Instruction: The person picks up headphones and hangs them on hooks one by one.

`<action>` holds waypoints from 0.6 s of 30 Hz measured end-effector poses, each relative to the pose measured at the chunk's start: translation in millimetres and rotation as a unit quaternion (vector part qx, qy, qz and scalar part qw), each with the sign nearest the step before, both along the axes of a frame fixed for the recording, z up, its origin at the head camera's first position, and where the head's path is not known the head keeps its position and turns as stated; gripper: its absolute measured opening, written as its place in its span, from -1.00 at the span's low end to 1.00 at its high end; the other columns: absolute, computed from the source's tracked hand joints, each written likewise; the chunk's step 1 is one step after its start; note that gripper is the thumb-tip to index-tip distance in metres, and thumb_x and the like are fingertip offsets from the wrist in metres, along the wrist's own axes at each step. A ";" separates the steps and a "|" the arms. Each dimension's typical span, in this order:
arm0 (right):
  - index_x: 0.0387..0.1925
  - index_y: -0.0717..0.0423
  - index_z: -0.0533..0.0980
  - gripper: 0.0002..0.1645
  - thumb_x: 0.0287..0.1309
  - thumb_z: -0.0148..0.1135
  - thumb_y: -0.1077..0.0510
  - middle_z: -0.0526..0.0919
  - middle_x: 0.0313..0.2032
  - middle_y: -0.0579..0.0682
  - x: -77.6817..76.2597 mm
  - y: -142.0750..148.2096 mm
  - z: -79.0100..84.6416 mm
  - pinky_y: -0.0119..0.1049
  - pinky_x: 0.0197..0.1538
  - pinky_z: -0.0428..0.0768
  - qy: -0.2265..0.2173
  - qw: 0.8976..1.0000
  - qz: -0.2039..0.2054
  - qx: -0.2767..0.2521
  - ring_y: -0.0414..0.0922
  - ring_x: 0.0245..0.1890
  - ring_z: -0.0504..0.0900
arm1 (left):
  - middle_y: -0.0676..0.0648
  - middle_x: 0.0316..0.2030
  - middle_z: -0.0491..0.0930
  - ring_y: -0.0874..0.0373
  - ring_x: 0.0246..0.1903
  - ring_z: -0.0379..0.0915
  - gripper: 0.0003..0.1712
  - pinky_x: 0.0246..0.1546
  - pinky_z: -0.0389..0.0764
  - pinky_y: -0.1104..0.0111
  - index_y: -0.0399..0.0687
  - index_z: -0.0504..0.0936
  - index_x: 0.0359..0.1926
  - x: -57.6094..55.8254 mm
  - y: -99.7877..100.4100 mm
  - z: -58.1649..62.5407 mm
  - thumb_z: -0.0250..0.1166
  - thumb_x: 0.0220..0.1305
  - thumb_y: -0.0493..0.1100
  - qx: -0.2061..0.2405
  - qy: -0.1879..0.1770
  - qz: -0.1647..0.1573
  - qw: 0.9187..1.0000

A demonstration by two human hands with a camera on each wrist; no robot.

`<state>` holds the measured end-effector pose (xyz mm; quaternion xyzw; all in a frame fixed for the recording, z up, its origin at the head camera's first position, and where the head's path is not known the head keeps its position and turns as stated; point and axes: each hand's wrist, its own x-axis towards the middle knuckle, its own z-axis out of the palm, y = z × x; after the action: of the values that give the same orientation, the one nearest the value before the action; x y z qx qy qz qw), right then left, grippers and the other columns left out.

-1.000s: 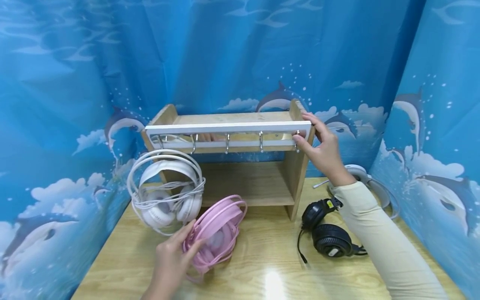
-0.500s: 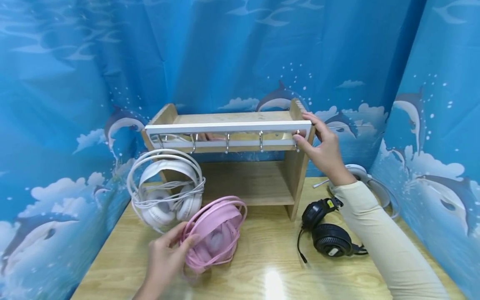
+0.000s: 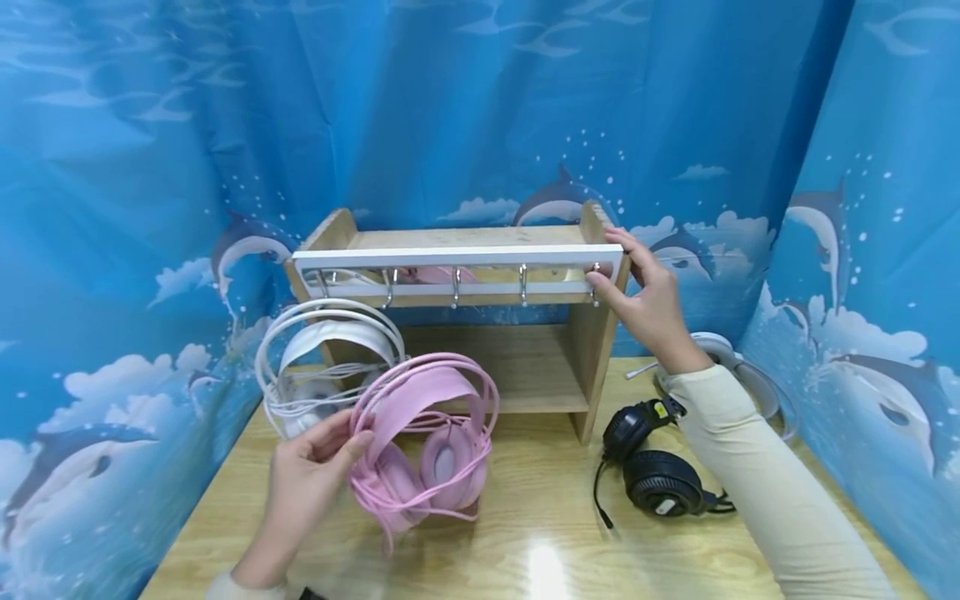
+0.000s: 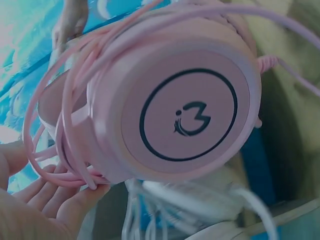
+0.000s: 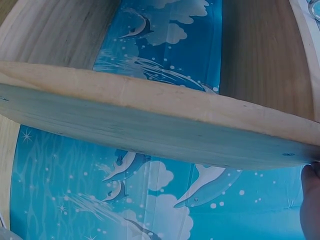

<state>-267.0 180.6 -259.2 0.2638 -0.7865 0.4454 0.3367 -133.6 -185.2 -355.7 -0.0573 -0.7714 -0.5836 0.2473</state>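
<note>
– Where was the pink headset (image 3: 444,462), and what gripped it?
– Above the table (image 3: 555,492), before the shelf (image 3: 536,367); the left hand (image 3: 309,475) pinched its headband (image 3: 426,390), the right hand (image 3: 648,307) gripped the shelf's end.
– Expected handling?
– Probably light and springy, with snag-prone cable (image 4: 268,63); the headband was the correct hold.

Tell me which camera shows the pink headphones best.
The head view: the pink headphones appear nearly whole, headband and both earcups. The left wrist view shows mainly one earcup's outer face; the right wrist view, none.

Blk headset (image 3: 663,482) on wood tbl (image 3: 532,483); blue dolphin curtain (image 3: 465,108) behind.
</note>
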 end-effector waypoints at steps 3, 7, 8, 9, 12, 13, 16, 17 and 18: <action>0.25 0.34 0.36 -0.38 0.14 0.27 0.38 0.34 0.30 0.24 0.1 0.0 0.1 -0.06 0.30 0.32 -0.001 1.000 0.001 -0.001 0.04 0.37 0.24 | -0.05 -0.28 0.73 0.29 -0.29 0.67 -0.67 -0.29 0.62 0.47 -0.43 0.62 -0.06 -2.4 -7.2 14.6 0.38 0.12 -0.39 0.006 -0.019 -0.010 1.000; 0.24 0.36 0.37 -0.38 0.12 0.29 0.38 0.35 0.30 0.24 -1.1 0.9 0.2 -0.11 0.31 0.31 -0.005 1.000 0.005 -0.003 0.05 0.38 0.22 | 0.14 -0.27 0.72 0.31 -0.25 0.66 -0.65 -0.24 0.61 0.50 -0.39 0.61 -0.01 -5.7 -17.8 33.0 0.36 0.18 -0.32 0.016 -0.046 -0.006 0.999; 0.23 0.37 0.37 -0.38 0.12 0.30 0.38 0.35 0.30 0.24 -1.4 1.2 0.3 -0.13 0.32 0.31 -0.006 1.000 0.006 -0.004 0.05 0.38 0.22 | 0.16 -0.27 0.72 0.32 -0.24 0.65 -0.65 -0.23 0.60 0.51 -0.37 0.61 -0.01 -6.6 -20.3 36.9 0.36 0.18 -0.30 0.019 -0.049 -0.005 0.999; 0.23 0.38 0.37 -0.38 0.11 0.30 0.38 0.36 0.30 0.24 -1.6 1.6 0.3 -0.15 0.32 0.31 -0.007 1.000 0.007 -0.004 0.05 0.38 0.22 | 0.16 -0.26 0.72 0.33 -0.24 0.65 -0.65 -0.21 0.60 0.51 -0.37 0.61 0.00 -7.8 -22.8 40.4 0.35 0.19 -0.31 0.027 -0.049 -0.008 0.998; 0.22 0.39 0.37 -0.38 0.10 0.31 0.38 0.37 0.29 0.23 -1.8 2.6 0.4 -0.23 0.32 0.32 -0.008 1.000 0.008 -0.005 0.04 0.38 0.22 | 0.16 -0.26 0.72 0.33 -0.24 0.65 -0.66 -0.21 0.59 0.54 -0.35 0.62 0.00 -12.0 -30.1 48.4 0.34 0.21 -0.29 0.054 -0.046 -0.019 0.997; 0.22 0.38 0.38 -0.37 0.10 0.32 0.38 0.37 0.29 0.23 -1.7 2.8 0.5 -0.25 0.31 0.32 -0.007 1.000 0.008 -0.005 0.04 0.38 0.22 | 0.16 -0.27 0.72 0.34 -0.26 0.65 -0.67 -0.23 0.59 0.54 -0.33 0.63 0.00 -13.4 -32.4 50.3 0.34 0.22 -0.28 0.060 -0.043 -0.023 0.997; 0.23 0.36 0.38 -0.37 0.10 0.32 0.38 0.37 0.29 0.22 -1.2 3.1 0.8 -0.27 0.30 0.34 -0.007 1.000 0.009 -0.005 0.03 0.37 0.24 | 0.17 -0.28 0.72 0.35 -0.29 0.65 -0.72 -0.26 0.60 0.54 -0.21 0.67 -0.02 -17.7 -39.2 55.1 0.33 0.23 -0.26 0.088 -0.042 -0.040 0.994; 0.23 0.35 0.38 -0.37 0.10 0.32 0.38 0.37 0.29 0.22 -1.0 3.2 0.9 -0.27 0.30 0.34 -0.008 1.000 0.009 -0.005 0.02 0.37 0.24 | 0.17 -0.28 0.72 0.34 -0.29 0.65 -0.73 -0.26 0.60 0.53 -0.16 0.68 -0.03 -18.9 -41.0 56.7 0.32 0.24 -0.25 0.099 -0.043 -0.047 0.993; 0.23 0.34 0.38 -0.37 0.10 0.32 0.37 0.37 0.29 0.22 -0.8 3.2 1.0 -0.26 0.30 0.35 -0.009 1.000 0.009 -0.005 0.01 0.37 0.24 | 0.17 -0.28 0.72 0.33 -0.29 0.66 -0.75 -0.25 0.60 0.52 -0.10 0.69 -0.05 -19.9 -42.7 58.1 0.32 0.24 -0.25 0.106 -0.044 -0.054 0.992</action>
<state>-267.8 183.8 -258.2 0.2649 -0.7849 0.4545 0.3273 -153.4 -227.9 -297.6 -0.0464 -0.7111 -0.6764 0.1859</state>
